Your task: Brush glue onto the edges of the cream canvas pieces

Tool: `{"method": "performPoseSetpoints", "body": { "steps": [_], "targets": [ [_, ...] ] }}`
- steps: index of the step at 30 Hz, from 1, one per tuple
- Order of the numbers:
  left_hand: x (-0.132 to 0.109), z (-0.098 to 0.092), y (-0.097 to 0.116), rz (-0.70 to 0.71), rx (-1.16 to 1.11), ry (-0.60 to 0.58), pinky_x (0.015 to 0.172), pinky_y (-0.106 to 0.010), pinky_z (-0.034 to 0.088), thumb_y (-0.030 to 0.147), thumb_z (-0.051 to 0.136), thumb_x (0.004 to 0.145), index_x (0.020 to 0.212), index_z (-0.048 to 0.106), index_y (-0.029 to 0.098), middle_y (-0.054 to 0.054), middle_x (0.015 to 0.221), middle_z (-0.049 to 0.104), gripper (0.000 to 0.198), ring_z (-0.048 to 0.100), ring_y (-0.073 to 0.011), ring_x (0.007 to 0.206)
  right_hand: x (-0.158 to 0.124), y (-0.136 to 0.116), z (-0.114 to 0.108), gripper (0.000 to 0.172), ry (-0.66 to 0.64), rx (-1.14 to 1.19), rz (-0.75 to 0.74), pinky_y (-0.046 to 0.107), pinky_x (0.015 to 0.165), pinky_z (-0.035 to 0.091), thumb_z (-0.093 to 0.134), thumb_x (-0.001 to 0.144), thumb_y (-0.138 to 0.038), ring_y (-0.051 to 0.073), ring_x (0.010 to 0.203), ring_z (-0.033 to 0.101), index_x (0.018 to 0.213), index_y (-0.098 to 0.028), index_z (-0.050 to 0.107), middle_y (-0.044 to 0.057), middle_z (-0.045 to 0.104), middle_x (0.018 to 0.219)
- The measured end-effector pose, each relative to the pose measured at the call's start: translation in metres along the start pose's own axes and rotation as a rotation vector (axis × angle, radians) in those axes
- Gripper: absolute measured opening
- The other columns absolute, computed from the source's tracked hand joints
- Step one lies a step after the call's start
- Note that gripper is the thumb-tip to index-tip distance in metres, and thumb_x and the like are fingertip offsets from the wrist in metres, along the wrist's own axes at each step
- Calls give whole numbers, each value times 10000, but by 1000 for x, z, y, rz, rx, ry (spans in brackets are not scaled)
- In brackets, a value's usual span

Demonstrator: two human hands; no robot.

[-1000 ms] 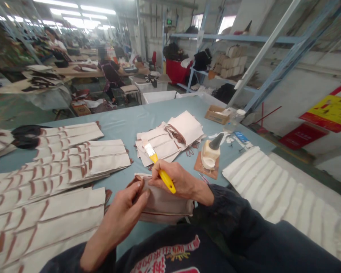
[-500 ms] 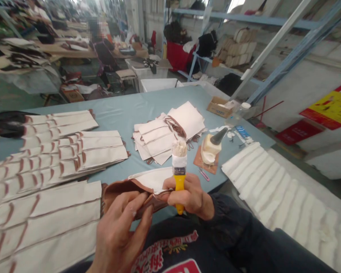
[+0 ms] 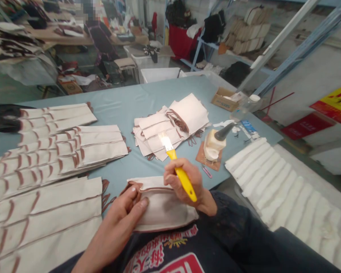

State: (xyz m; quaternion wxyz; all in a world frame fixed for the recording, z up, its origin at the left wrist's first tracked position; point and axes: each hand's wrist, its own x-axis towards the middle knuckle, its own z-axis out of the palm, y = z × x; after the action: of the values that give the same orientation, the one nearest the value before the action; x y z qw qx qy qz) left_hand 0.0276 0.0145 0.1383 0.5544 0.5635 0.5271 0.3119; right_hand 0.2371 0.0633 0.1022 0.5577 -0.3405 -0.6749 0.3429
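My left hand (image 3: 127, 212) pinches the brown edge of a cream fabric bag (image 3: 167, 210) that lies close against my body. My right hand (image 3: 187, 182) is closed round the yellow handle of a paintbrush (image 3: 170, 151). The brush points away from me, its pale, coated bristles above the table. Under the right hand, the bag's upper edge is partly hidden. Beyond the brush lies a pile of similar cream bags (image 3: 187, 113) with brown loops. A glue bottle with a dark nozzle (image 3: 215, 146) stands on a brown mat to the right.
Overlapping rows of cream bags (image 3: 96, 144) cover the left of the blue-green table (image 3: 113, 102). Small pink-handled snips (image 3: 207, 171) lie near the mat. A cardboard box (image 3: 224, 99) and a clear bottle (image 3: 247, 106) stand at the back right. White padded pieces (image 3: 287, 193) are layered at right.
The bag has been turned so its cream face lies flat towards me. The brush has tilted from upright to slanting away left. My left hand has shifted its hold along the brown edge.
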Motion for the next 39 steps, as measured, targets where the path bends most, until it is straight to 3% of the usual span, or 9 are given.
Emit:
{"method": "performPoseSetpoints", "body": {
  "steps": [4, 7, 11, 15, 22, 27, 31, 36, 39],
  "targets": [
    [-2, -8, -2, 55, 91, 54, 658, -242, 572, 391, 590, 949, 886, 662, 204, -28, 820, 712, 210, 678, -187, 746, 1, -22, -15, 611, 103, 333, 243, 227, 395, 303, 346, 1013, -766, 109, 386, 370, 1156, -261, 659, -77, 504, 504],
    [-2, -9, -4, 158, 258, 133, 626, -222, 533, 298, 566, 940, 805, 667, 204, -12, 771, 707, 193, 648, -166, 691, -1, -34, -23, 768, 152, 300, 336, 249, 389, 280, 323, 934, -875, 125, 425, 395, 1098, -236, 717, -33, 506, 533],
    [-3, -7, -13, 296, 412, 224, 536, -206, 464, 246, 544, 945, 726, 631, 208, 23, 647, 618, 239, 569, -134, 574, -3, -48, -19, 595, 189, 243, 418, 235, 370, 273, 445, 1000, -733, 100, 395, 346, 855, -222, 715, -36, 471, 527],
    [-3, -6, -32, 475, 516, 327, 665, -221, 519, 171, 566, 950, 796, 640, 208, 10, 717, 652, 174, 637, -139, 665, -2, -59, -4, 495, 274, 234, 463, 203, 319, 161, 570, 988, -633, 61, 353, 205, 713, -225, 621, -76, 390, 504],
    [1, -1, -51, 703, 686, 426, 747, -228, 580, 49, 547, 947, 975, 638, 205, -36, 841, 778, 183, 750, -166, 780, -4, -61, 10, 445, 362, 195, 393, 208, 321, 209, 520, 1044, -508, 73, 358, 289, 716, -226, 626, -64, 388, 506],
    [2, 1, -50, 777, 784, 454, 717, -220, 581, 34, 521, 966, 978, 611, 207, -24, 762, 755, 195, 746, -156, 660, -10, -60, 16, 385, 225, 134, 357, 248, 355, 292, 538, 1044, -451, 101, 393, 414, 763, -225, 674, -20, 540, 548],
    [1, 2, -53, 776, 797, 465, 810, -243, 596, 44, 545, 977, 1019, 610, 203, -50, 838, 782, 177, 782, -177, 740, -14, -63, 16, 357, 48, 66, 356, 264, 367, 330, 517, 1049, -412, 116, 417, 460, 793, -228, 685, 2, 618, 607],
    [2, 6, -59, 769, 761, 464, 774, -220, 588, 1, 560, 950, 1059, 615, 181, -51, 852, 781, 217, 770, -159, 713, -12, -64, 11, 425, 173, 36, 402, 268, 360, 337, 467, 1056, -468, 123, 394, 458, 761, -232, 661, -5, 583, 570],
    [6, 8, -61, 785, 743, 458, 758, -242, 597, 35, 570, 960, 1047, 632, 177, -60, 858, 785, 177, 765, -169, 699, -11, -64, 12, 376, 95, -15, 334, 268, 385, 376, 486, 1043, -394, 114, 397, 467, 777, -223, 690, -5, 618, 593]
  ]
}}
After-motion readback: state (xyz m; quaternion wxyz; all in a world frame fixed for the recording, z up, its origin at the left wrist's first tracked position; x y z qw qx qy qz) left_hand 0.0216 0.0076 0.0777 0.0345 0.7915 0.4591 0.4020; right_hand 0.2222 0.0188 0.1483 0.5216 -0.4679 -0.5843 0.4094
